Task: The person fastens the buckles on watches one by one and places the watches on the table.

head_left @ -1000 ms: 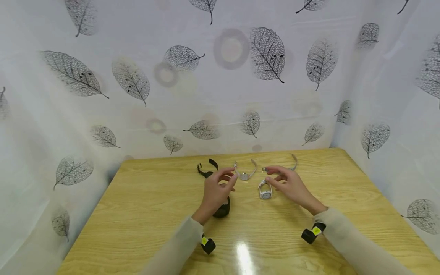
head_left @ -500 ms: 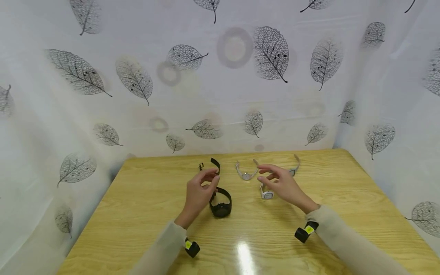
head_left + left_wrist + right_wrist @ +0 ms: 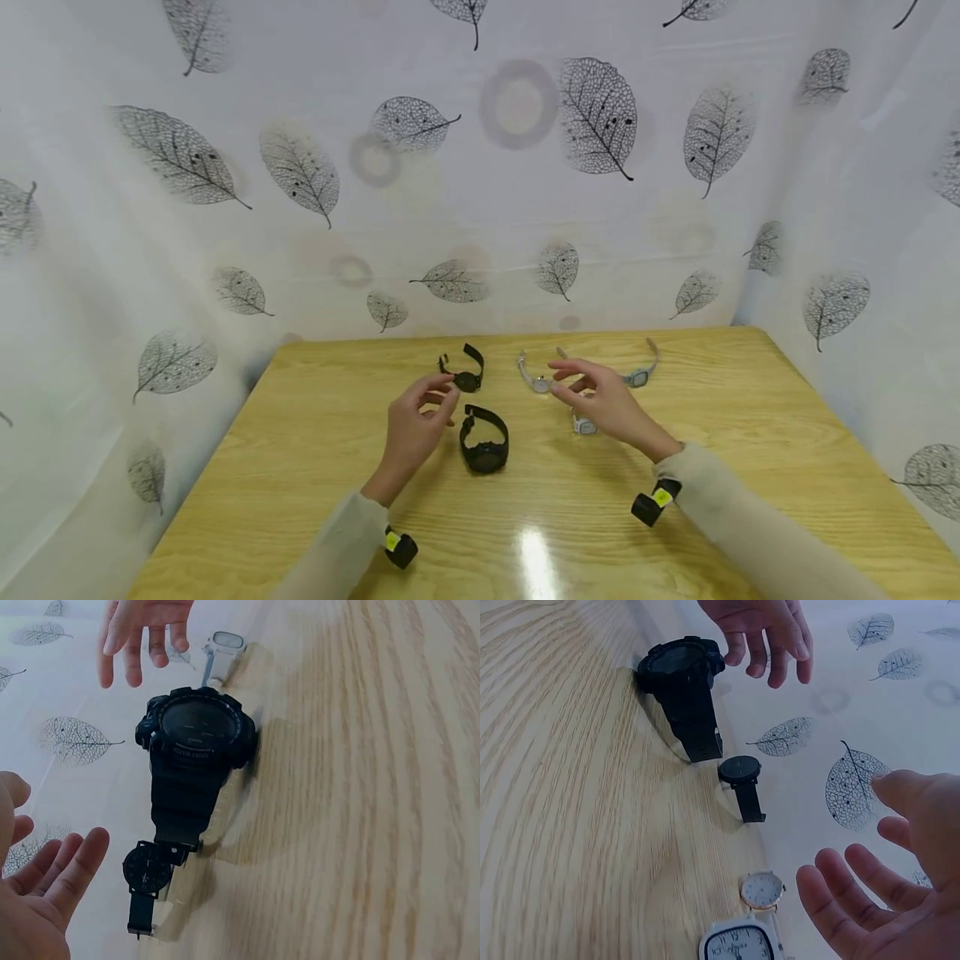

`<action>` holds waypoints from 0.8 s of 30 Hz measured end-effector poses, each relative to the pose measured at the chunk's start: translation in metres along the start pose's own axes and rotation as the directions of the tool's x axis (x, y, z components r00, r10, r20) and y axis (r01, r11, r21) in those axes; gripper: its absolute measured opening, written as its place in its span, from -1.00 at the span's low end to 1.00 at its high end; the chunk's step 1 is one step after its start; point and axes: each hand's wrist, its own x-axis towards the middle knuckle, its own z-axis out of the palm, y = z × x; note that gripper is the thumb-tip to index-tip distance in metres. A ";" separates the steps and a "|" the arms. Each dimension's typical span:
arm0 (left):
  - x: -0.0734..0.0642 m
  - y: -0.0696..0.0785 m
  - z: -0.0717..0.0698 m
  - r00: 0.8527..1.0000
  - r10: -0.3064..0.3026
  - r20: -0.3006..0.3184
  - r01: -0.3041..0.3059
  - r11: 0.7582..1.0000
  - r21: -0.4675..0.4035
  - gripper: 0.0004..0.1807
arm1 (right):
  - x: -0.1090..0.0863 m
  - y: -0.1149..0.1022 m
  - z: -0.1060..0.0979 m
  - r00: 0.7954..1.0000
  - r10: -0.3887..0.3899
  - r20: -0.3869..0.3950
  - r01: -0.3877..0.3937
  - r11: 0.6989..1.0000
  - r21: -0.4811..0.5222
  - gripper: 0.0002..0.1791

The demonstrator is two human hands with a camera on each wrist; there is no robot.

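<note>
In the head view, my left hand (image 3: 420, 418) hovers left of a large black sports watch (image 3: 486, 458), holding nothing, its fingers loosely bent. Just beyond its fingertips lies a smaller black wristwatch (image 3: 467, 382). My right hand (image 3: 603, 404), likewise holding nothing, hangs over a white square-faced watch (image 3: 586, 426) and covers part of its strap. Close to its fingertips is a pale-strapped watch with a round dial (image 3: 541, 384). Behind that hand, a grey-blue watch (image 3: 639, 378) is partly hidden. The left wrist view shows the sports watch's digital face (image 3: 201, 727) from nearby.
All the watches stand on a light wooden table (image 3: 300, 467). A white curtain (image 3: 480, 200) printed with dark leaves surrounds its back and sides. Small black cameras (image 3: 402, 550) are strapped to both wrists, over pale sleeves.
My left hand has moved left and away from the sports watch, uncovering it and the small black watch. My right hand has shifted slightly left, over the white square watch. The watches stay put.
</note>
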 end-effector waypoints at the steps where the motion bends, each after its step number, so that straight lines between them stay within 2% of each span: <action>1: -0.001 0.000 -0.001 1.000 -0.008 0.003 0.008 1.000 0.012 -0.73 | 0.001 -0.001 0.002 1.000 0.001 0.005 -0.001 1.000 0.005 -0.54; 9: -0.007 -0.007 -0.007 0.994 -0.105 0.035 0.102 0.992 0.068 -0.65 | 0.013 0.000 0.020 0.997 0.021 0.075 -0.026 0.997 0.067 -0.51; 17: -0.012 -0.008 -0.008 0.973 -0.211 0.094 0.204 0.976 0.079 -0.46 | 0.021 0.005 0.040 0.987 0.049 0.154 -0.061 0.995 0.074 -0.49; 24: -0.015 -0.010 -0.008 0.951 -0.279 0.133 0.277 0.960 0.034 -0.41 | 0.025 0.008 0.055 0.978 0.047 0.205 -0.064 0.995 0.077 -0.47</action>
